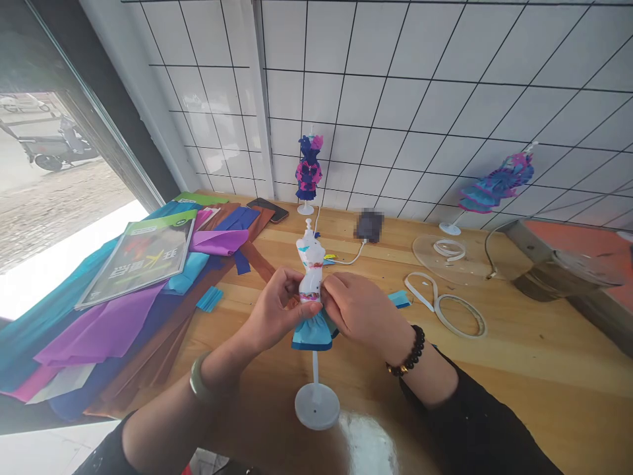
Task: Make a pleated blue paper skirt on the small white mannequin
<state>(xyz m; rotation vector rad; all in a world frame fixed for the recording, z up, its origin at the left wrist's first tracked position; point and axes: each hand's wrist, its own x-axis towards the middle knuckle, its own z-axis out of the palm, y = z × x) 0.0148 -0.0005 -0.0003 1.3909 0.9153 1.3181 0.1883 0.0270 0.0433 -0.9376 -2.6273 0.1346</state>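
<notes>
A small white dress form [311, 260] stands upright on a round white base [317, 406] in front of me. A gathered light-blue skirt [312, 333] with a dark-blue hem hangs around its lower part. My left hand [277, 307] is closed at the left of the skirt's top, its thumb pressed across the front. On the other side my right hand [359, 303] is closed on the skirt's right edge, with its fingertips partly hidden behind the form. Bits of coloured tape or paper stick to the form's body.
Coloured sheets [113, 323] and a magazine [141, 257] lie at left. Two dressed forms, one upright [309, 171] and one leaning [499, 181], stand by the tiled wall. Tape rolls [461, 315], a blue folded piece [210, 299], a phone [270, 210] and a cable [353, 262] are about.
</notes>
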